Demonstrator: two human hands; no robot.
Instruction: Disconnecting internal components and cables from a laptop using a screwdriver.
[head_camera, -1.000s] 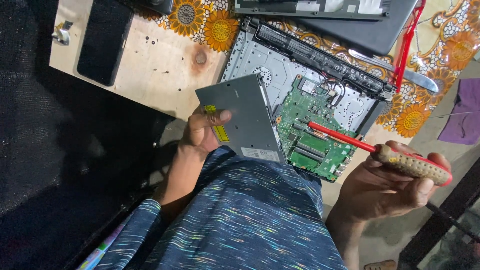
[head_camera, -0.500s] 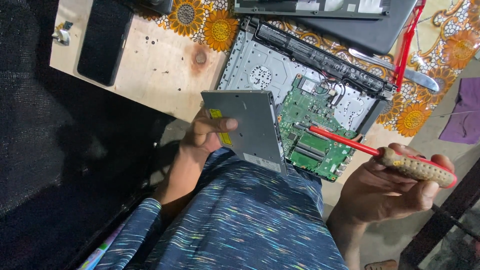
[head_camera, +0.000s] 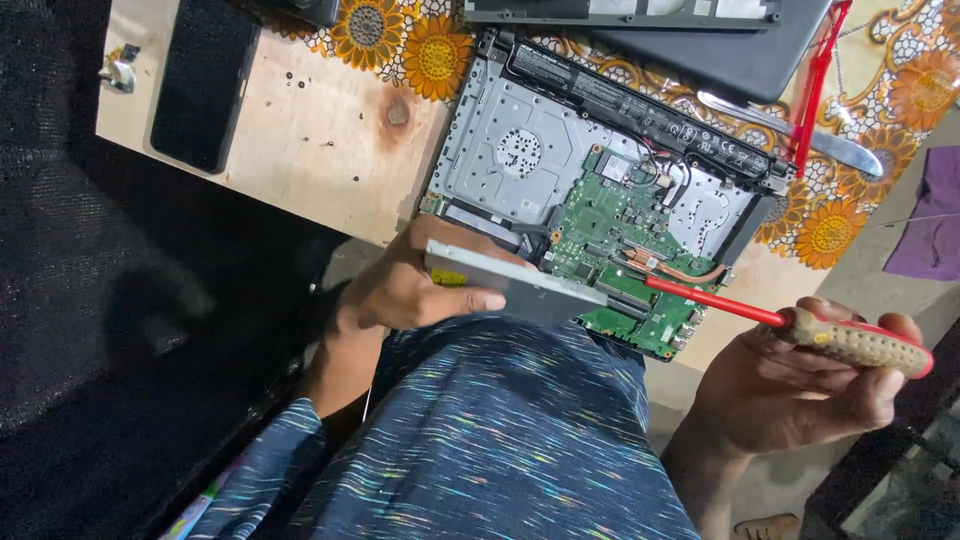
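Observation:
My left hand (head_camera: 405, 290) grips a flat grey optical drive (head_camera: 520, 285), now tilted nearly edge-on, just off the near corner of an opened laptop base (head_camera: 520, 150). The base lies on the table with its green circuit board (head_camera: 620, 230) and long black battery (head_camera: 640, 105) exposed. My right hand (head_camera: 800, 385) holds a screwdriver by its yellowish handle (head_camera: 860, 340); the red shaft (head_camera: 710, 302) points toward the board's lower edge.
A black phone (head_camera: 205, 80) lies on the bare wooden tabletop (head_camera: 320, 150) at left, with a small metal part (head_camera: 118, 72) beside it. A sunflower-patterned cloth (head_camera: 420, 45) covers the far side. A dark laptop lid (head_camera: 700, 40) and a metal blade (head_camera: 790, 130) lie behind the base.
My left hand has tipped the optical drive from flat, face-up, to nearly edge-on. The right hand with the screwdriver has stayed almost still.

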